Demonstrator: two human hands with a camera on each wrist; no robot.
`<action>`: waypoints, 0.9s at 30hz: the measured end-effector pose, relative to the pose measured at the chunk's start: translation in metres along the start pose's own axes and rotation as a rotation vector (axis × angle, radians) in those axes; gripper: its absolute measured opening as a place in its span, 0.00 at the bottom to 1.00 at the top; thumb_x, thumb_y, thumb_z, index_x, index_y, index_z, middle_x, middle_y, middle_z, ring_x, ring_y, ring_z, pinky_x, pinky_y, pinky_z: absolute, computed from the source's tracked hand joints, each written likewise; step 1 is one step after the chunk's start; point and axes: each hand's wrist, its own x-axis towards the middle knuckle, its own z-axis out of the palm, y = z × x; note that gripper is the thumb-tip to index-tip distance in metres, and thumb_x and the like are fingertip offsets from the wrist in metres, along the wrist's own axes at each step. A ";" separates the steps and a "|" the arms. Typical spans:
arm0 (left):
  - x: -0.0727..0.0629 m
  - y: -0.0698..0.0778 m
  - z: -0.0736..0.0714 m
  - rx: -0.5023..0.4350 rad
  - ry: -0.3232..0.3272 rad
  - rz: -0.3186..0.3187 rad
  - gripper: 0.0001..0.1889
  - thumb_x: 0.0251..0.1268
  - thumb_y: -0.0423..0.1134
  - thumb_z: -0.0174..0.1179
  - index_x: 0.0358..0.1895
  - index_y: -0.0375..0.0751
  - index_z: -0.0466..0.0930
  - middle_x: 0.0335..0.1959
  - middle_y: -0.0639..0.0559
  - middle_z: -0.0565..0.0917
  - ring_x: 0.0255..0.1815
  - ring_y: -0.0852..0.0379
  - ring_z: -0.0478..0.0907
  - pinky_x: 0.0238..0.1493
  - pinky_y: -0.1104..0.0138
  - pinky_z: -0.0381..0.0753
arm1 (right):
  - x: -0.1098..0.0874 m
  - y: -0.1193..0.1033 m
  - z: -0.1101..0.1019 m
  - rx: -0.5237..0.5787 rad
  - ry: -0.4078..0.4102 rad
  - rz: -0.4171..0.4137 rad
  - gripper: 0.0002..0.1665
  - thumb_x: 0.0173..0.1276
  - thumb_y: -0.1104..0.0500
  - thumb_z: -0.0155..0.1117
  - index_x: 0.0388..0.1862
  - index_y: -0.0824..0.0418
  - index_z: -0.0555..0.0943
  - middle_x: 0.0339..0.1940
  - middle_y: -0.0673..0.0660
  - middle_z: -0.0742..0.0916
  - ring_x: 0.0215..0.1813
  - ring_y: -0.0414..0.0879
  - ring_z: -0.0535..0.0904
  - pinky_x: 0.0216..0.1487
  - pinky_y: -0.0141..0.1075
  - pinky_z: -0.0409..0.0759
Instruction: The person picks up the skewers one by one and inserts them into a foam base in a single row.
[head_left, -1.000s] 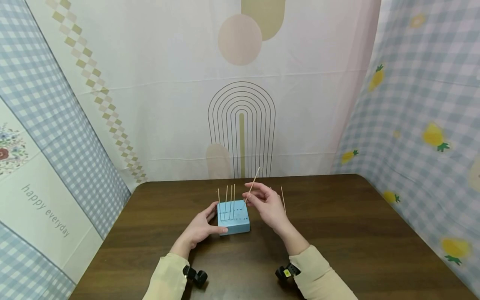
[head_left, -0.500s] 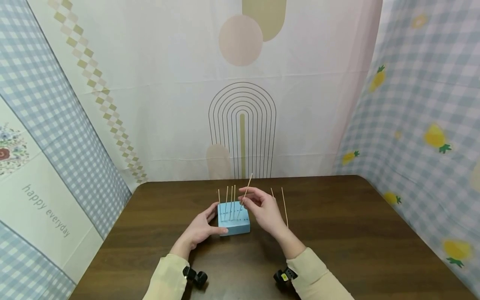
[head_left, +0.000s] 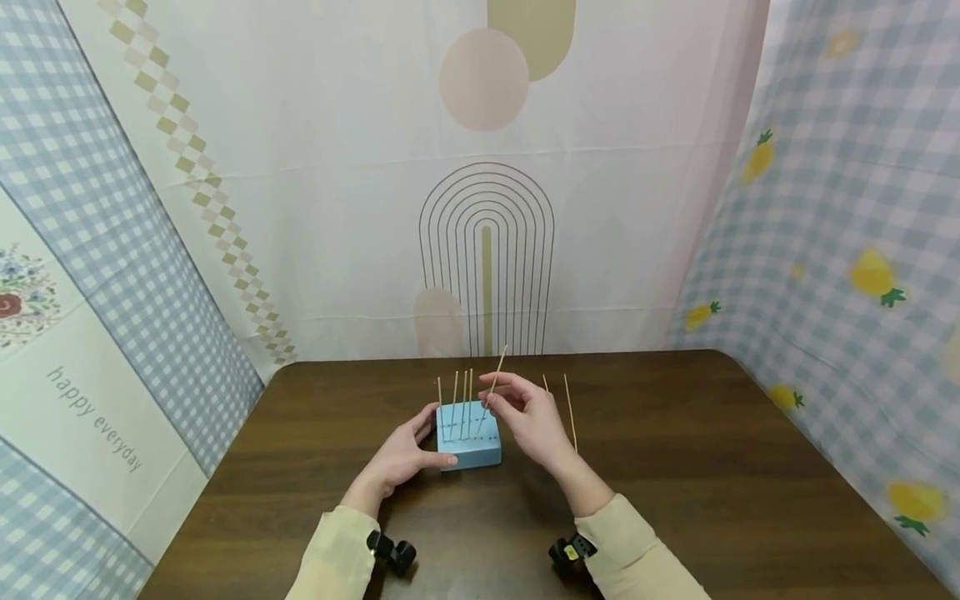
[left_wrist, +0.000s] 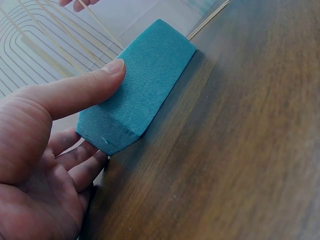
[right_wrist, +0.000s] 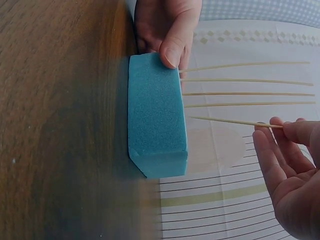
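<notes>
My left hand point(head_left: 401, 454) grips the left side of a light blue foam block point(head_left: 480, 457). Its thumb presses the front face in the left wrist view, with the other fingers behind and below. Several thin wooden skewers point(right_wrist: 250, 94) stand upright in the left part of the block, beside rows of dark marks on its top. Between thumb and fingers, my right hand point(head_left: 534, 425) pinches another skewer point(head_left: 501, 360), tilted, top leaning right. In the right wrist view its lower tip sits very close to the block's top; whether it touches I cannot tell.
Loose skewers point(head_left: 571, 408) lie on the brown wooden table point(head_left: 712, 483) right of the block, partly hidden by my right hand. A patterned white cloth point(head_left: 360, 250) hangs behind the table's far edge. Checked blue cloths point(head_left: 817, 208) hang at the sides.
My right hand has moved left and slightly down with its skewer, from the block's right edge to over its top. In the last half second it barely shifts. The left hand keeps its hold.
</notes>
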 end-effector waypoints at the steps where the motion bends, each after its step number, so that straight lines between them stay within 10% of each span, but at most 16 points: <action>1: 0.000 0.000 0.000 -0.001 0.000 0.001 0.57 0.57 0.41 0.84 0.87 0.42 0.57 0.84 0.36 0.61 0.84 0.38 0.58 0.78 0.43 0.62 | 0.000 0.000 0.000 0.000 -0.003 -0.002 0.15 0.80 0.64 0.67 0.61 0.55 0.87 0.47 0.62 0.93 0.48 0.51 0.89 0.51 0.37 0.87; 27: 0.002 -0.002 -0.001 -0.006 -0.004 -0.001 0.57 0.56 0.41 0.84 0.87 0.42 0.57 0.84 0.35 0.61 0.85 0.38 0.57 0.78 0.45 0.63 | 0.001 0.003 0.011 -0.288 -0.029 -0.046 0.07 0.75 0.66 0.72 0.49 0.61 0.85 0.40 0.48 0.89 0.39 0.40 0.86 0.44 0.37 0.86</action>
